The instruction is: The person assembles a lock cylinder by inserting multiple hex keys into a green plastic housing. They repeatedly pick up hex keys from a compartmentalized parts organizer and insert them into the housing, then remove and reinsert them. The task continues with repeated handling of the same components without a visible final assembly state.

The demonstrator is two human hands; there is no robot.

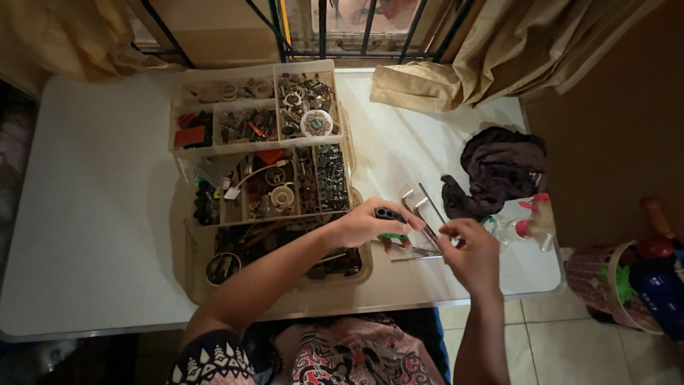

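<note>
- We see our left hand (367,224) closed around the black-and-green holder (390,216) of a hex key set, its grip pressed together about that holder.
- From the holder several metal hex keys (420,203) fan out, their bent ends pointing up and away from the left grip.
- Our right hand (470,251) sits just beside them, to the right of the left grip; its grip is pinching the long end of one hex key between thumb and fingertips.
- Just under the two grips a thin metal tool (417,255) lies flat on the white surface (92,214); we cannot tell what kind it is.
- Left of the left grip, touching our forearm, stands an open clear parts organizer (271,178), its stacked trays split into compartments full of small hardware, washers and screws.
- One upper compartment holds a round disc (316,122) with a pale rim.
- Right of the right grip and a little beyond it lies a crumpled dark cloth (502,171).
- Near that cloth, just past the right grip, a clear plastic bottle with red parts (531,221) rests at the edge of the surface.
- Well apart to the right, on the tiled floor, stands a woven basket (605,281).
- Far beyond both grips, beige curtain fabric (427,85) lies bunched on the back of the surface.
</note>
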